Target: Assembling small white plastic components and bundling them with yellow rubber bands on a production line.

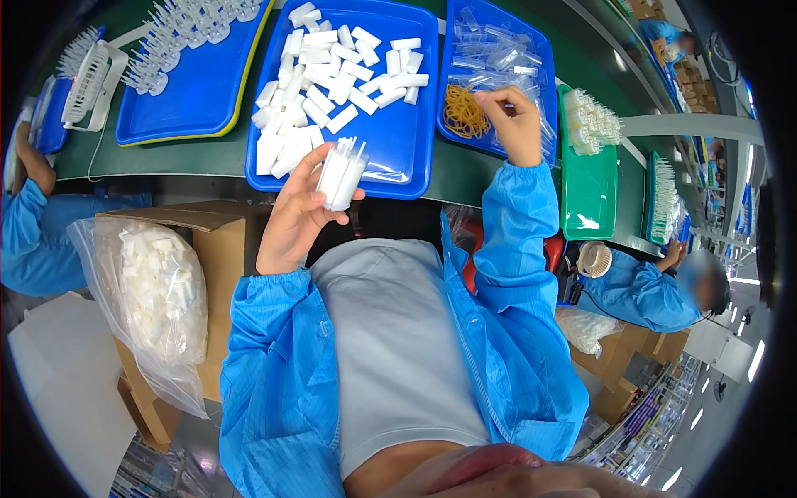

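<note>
My left hand [297, 207] is closed around a small bundle of white blocks in clear plastic sleeves [343, 176], held upright over the near edge of a blue tray [386, 170]. Thin clear tips stick up from the bundle's top. Many loose white rectangular blocks [315, 79] lie heaped in that tray. My right hand [516, 124] pinches with thumb and forefinger at the edge of a pile of yellow rubber bands [465, 112]. Its fingertips appear closed on a band, though the strand between them is hard to make out. The pile lies in a second blue tray [452, 21], below clear plastic sleeves [498, 50].
A green tray [591, 207] with bundled white-tipped pieces [591, 120] stands on the right. To the left, another blue tray [178, 112] carries clear spiky parts [178, 37], beside a white basket [95, 87]. A carton [220, 290] holds a bag of white pieces [162, 290]. Co-workers sit at both sides.
</note>
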### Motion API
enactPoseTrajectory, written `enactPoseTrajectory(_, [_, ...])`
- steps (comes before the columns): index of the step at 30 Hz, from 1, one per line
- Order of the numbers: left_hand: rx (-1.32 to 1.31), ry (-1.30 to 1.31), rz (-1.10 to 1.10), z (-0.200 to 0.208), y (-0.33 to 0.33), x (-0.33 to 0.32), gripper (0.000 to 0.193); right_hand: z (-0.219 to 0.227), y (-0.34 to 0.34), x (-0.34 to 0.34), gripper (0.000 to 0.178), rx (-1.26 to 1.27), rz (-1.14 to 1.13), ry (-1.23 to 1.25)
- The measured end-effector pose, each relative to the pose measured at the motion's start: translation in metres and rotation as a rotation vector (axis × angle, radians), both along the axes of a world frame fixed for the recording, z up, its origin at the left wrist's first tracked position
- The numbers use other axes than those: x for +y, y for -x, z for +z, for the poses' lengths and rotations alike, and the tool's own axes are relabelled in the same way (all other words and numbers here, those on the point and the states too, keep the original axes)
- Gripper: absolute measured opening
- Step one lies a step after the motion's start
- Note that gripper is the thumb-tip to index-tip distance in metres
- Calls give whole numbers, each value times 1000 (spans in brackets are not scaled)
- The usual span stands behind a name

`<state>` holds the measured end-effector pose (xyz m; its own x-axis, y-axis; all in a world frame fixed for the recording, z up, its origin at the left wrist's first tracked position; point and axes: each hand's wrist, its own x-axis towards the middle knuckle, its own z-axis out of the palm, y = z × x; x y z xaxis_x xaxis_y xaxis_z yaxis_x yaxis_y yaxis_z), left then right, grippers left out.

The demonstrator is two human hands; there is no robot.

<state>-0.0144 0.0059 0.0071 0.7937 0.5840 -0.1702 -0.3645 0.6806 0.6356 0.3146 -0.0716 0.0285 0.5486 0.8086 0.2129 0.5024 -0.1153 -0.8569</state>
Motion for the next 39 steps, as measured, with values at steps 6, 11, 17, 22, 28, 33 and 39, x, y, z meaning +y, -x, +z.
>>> enactPoseTrajectory(6, [52, -33, -64, 8, -5, 1, 70, 4, -3, -3, 14, 294, -95, -155])
enactPoseTrajectory(11, [35, 23, -39, 8, -5, -3, 67, 2, -2, -1, 14, 375, -69, -153])
enactPoseTrajectory(17, [210, -185, -5, 9, -8, -7, 54, 3, 20, -2, 17, 731, 75, -332])
enactPoseTrajectory(22, [286, -280, 31, 12, -15, -11, 36, 29, 65, -4, 14, 902, 260, -246])
enactPoseTrajectory(28, [367, -385, -43, 17, -13, -13, 34, 32, 96, -1, 24, 564, 489, -113])
enactPoseTrajectory(33, [375, -619, 60, 7, -22, -20, 60, 58, 127, 10, 44, -4, 845, 75])
enactPoseTrajectory(39, [379, -737, 101, 4, -28, -23, 91, 42, 136, 21, 61, -225, 1011, 140])
